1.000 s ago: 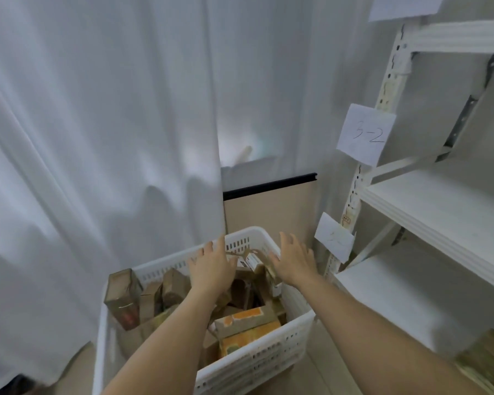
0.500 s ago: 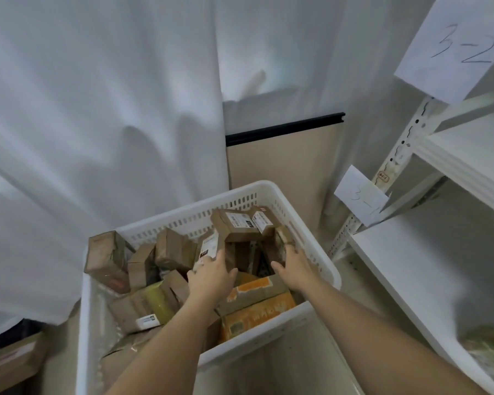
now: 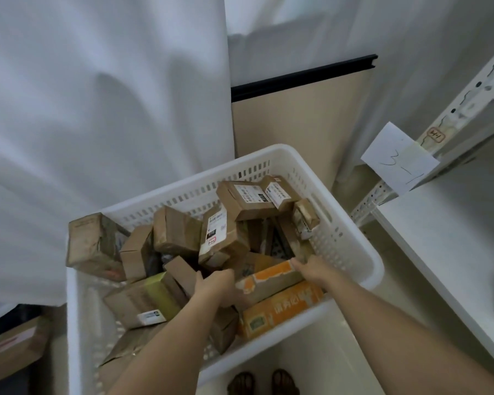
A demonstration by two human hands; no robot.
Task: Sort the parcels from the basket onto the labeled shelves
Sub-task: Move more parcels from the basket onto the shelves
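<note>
White plastic basket (image 3: 351,235) sits near the middle, piled with brown cardboard parcels (image 3: 177,232). Left hand (image 3: 216,283) and right hand (image 3: 311,269) grip the two ends of an orange-taped parcel (image 3: 268,277) lying near the basket's right side; their fingertips are hidden. One parcel's sticker (image 3: 212,232) reads "010". On the right, a paper tag (image 3: 397,159) on the white shelf (image 3: 439,252) reads "3-1". Other labels blur.

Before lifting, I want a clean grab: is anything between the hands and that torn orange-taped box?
Nothing visible. The left hand and right hand already touch opposite ends of the orange-taped box, which lies on top of the pile in the white basket.
</note>
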